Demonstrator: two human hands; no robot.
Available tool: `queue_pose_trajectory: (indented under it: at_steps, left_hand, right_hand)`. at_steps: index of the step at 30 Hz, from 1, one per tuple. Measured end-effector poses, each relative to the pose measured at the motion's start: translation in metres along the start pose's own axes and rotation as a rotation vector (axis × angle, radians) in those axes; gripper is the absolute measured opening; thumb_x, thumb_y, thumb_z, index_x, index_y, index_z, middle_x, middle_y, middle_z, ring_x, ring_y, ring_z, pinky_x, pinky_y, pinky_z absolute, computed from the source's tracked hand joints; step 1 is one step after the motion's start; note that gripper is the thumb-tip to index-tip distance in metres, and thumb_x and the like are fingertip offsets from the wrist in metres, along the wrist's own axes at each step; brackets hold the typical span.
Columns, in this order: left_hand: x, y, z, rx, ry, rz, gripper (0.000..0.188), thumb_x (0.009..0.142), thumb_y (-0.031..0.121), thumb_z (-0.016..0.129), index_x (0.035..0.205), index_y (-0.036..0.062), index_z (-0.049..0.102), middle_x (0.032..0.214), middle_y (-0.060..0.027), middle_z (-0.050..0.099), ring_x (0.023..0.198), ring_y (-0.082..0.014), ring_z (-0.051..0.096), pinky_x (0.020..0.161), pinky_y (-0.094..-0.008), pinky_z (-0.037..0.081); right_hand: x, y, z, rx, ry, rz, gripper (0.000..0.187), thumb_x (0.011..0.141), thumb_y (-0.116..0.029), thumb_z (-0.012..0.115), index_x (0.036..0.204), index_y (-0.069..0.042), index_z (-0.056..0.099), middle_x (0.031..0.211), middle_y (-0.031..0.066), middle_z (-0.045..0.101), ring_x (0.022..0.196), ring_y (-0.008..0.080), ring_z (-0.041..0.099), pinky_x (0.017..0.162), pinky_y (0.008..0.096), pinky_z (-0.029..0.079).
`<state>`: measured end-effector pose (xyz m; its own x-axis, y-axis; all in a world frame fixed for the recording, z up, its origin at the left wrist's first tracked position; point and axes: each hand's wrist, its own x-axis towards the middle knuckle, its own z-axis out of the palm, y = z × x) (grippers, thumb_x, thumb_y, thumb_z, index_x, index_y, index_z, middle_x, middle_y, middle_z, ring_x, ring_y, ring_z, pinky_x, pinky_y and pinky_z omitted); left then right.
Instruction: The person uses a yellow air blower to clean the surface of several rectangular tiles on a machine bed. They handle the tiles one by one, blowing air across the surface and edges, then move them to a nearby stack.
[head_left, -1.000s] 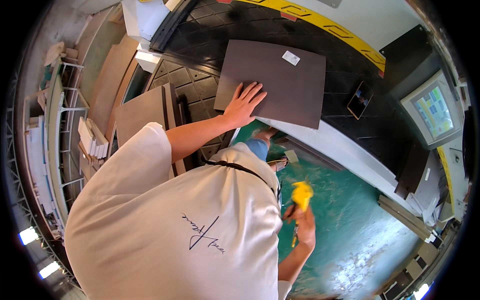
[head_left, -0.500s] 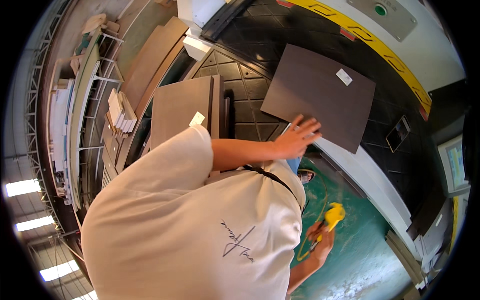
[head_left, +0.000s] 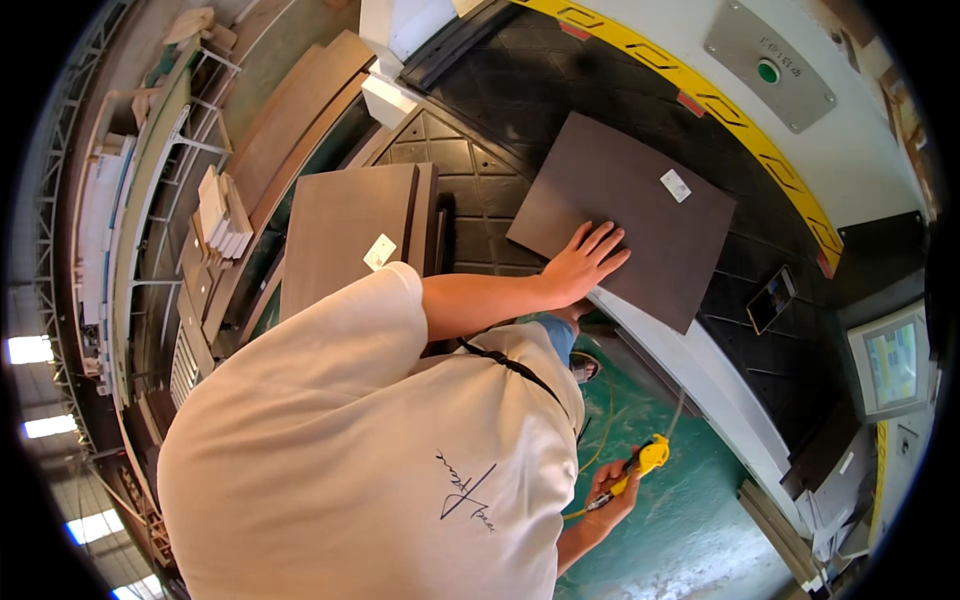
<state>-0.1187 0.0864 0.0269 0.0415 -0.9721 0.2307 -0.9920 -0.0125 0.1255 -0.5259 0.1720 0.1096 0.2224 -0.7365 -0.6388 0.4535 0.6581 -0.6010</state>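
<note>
A dark brown rectangular panel (head_left: 650, 235) with a white label (head_left: 676, 185) lies on a black ribbed machine bed (head_left: 480, 215). My left hand (head_left: 585, 265) rests on its near left part, fingers spread and flat, holding nothing. Lower down, over the green floor, my right hand (head_left: 612, 497) is closed round a yellow and black air blow gun (head_left: 650, 457). Its thin nozzle points up toward the pale edge of the bed, apart from the panel. A yellow air hose (head_left: 600, 447) trails from the grip.
Stacked brown panels (head_left: 350, 215), the top one labelled, stand at left. A phone (head_left: 771, 299) lies on the bed, right of the panel. Beyond are a yellow-striped rail (head_left: 700, 90), a green button (head_left: 768, 71) and a screen (head_left: 892, 362). Long strips (head_left: 775, 525) lie at lower right.
The view has shifted slightly. My left hand, blurred before, now rests still on the panel. The blow gun has turned in my right hand, its nozzle now visible toward the bed's edge.
</note>
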Motion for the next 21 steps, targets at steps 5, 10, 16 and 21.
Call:
queue_pose_trajectory:
  at_steps: [5,10,16,21]
  left_hand:
    - [0.018,0.002,-0.079,-0.077,-0.069,0.026,0.062,0.087,0.007,0.062,0.148,0.0072,0.053,0.155,-0.0243,0.049,0.146,-0.0441,0.045,0.121,-0.0535,0.036]
    - [0.078,-0.030,-0.206,-0.251,-0.040,0.060,0.037,0.088,0.014,0.070,0.125,0.0115,0.072,0.117,-0.0127,0.076,0.107,-0.0337,0.073,0.091,-0.0447,0.058]
    - [0.146,-0.070,-0.254,-0.227,-0.150,-0.012,0.046,0.089,0.047,0.079,0.116,0.0096,0.076,0.104,-0.0165,0.076,0.098,-0.0389,0.072,0.086,-0.0454,0.056]
    - [0.185,-0.100,-0.227,-0.239,-0.172,-0.152,0.061,0.092,0.065,0.070,0.103,0.0053,0.076,0.082,-0.0127,0.072,0.075,-0.0291,0.068,0.070,-0.0405,0.052]
  right_hand:
    - [-0.005,-0.016,-0.003,-0.292,-0.397,0.199,0.067,0.098,-0.041,0.068,0.144,0.003,0.048,0.076,0.0085,0.057,0.058,0.0228,0.058,0.051,0.0316,0.041]
    - [0.005,-0.033,0.026,-0.203,-0.552,0.127,0.065,0.099,-0.041,0.067,0.140,0.006,0.049,0.079,0.0115,0.061,0.065,0.0232,0.062,0.055,0.0317,0.042]
    - [0.013,-0.041,0.073,-0.134,-0.259,-0.001,0.049,0.105,-0.031,0.057,0.142,0.002,0.050,0.091,0.0142,0.068,0.069,0.0193,0.061,0.058,0.0288,0.042]
    - [0.007,-0.037,0.055,-0.585,-0.534,0.162,0.034,0.110,-0.026,0.054,0.133,-0.001,0.054,0.089,0.0077,0.065,0.067,0.0143,0.059,0.057,0.0271,0.043]
